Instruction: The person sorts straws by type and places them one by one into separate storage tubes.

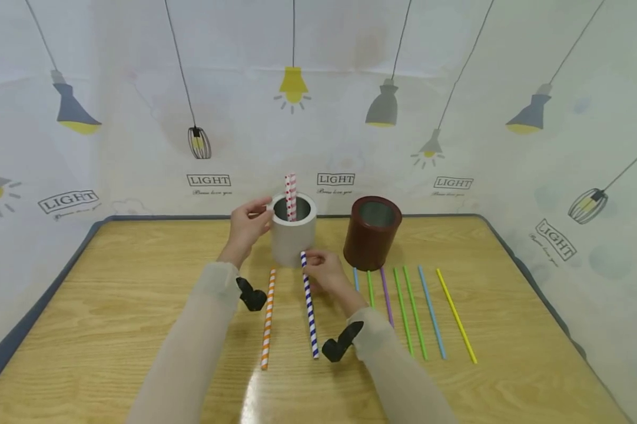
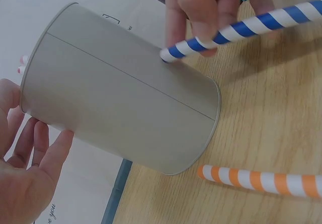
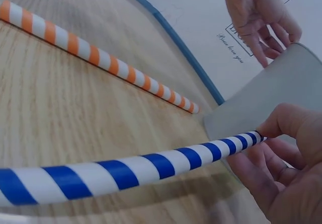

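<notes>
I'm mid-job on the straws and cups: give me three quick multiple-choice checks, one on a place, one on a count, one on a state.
1. Where does the orange-striped straw lie?
A. On the table, on the left side of the blue-striped straw
B. Inside the brown cup
C. In the left hand

2. How many striped straws lie on the table or in a hand, outside the grey cup?
A. One
B. Two
C. Four

3. What is the right hand doing?
A. Resting flat on the table
B. Holding the brown cup
C. Pinching the blue-striped straw near its far end

Answers: 1 A, it lies flat on the wood beside the blue one. 2 B, one orange, one blue. 3 C, the right wrist view shows fingertips closed round its tip by the grey cup.
</notes>
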Available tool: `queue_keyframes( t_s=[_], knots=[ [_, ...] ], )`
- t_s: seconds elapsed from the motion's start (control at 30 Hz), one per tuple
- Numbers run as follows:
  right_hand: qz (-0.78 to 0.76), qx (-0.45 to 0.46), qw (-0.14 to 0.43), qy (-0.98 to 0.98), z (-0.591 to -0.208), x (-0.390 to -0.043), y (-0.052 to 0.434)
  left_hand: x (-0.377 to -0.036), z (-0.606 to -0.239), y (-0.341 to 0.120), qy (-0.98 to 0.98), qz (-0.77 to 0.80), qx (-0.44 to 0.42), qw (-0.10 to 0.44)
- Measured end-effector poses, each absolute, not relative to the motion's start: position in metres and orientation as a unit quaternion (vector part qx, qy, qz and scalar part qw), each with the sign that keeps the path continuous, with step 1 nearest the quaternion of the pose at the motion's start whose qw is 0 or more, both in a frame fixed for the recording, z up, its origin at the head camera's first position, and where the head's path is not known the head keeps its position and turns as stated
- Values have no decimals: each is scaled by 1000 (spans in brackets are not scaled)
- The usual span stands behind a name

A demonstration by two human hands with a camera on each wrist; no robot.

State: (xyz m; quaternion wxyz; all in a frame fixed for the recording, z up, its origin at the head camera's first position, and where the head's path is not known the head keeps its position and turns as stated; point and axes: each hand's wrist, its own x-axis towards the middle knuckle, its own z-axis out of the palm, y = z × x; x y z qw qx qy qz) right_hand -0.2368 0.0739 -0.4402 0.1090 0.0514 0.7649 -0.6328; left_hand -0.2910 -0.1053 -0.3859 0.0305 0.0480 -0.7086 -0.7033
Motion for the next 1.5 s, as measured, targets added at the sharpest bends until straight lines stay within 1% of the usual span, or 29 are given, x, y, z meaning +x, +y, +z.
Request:
queue_keyframes(
  t_s=[0.2, 0.43, 0.57, 1.23, 1.5],
  knots=[
    [-648, 46, 90, 755, -428, -238, 77, -289, -385, -108, -712, -700, 51, 28],
    [-677, 41, 33, 734, -414, -237, 78, -287, -386, -109, -710, -701, 49, 32],
    [-683, 39, 10, 729, -405, -239, 80, -288, -387, -110, -710, -702, 48, 35],
    [-690, -21, -52, 722, -361, -262, 97, -292, -386, -105, -702, -710, 42, 31],
    [-676, -42, -73, 733, -336, -274, 96, -291, -384, -106, -705, -707, 44, 29]
  ],
)
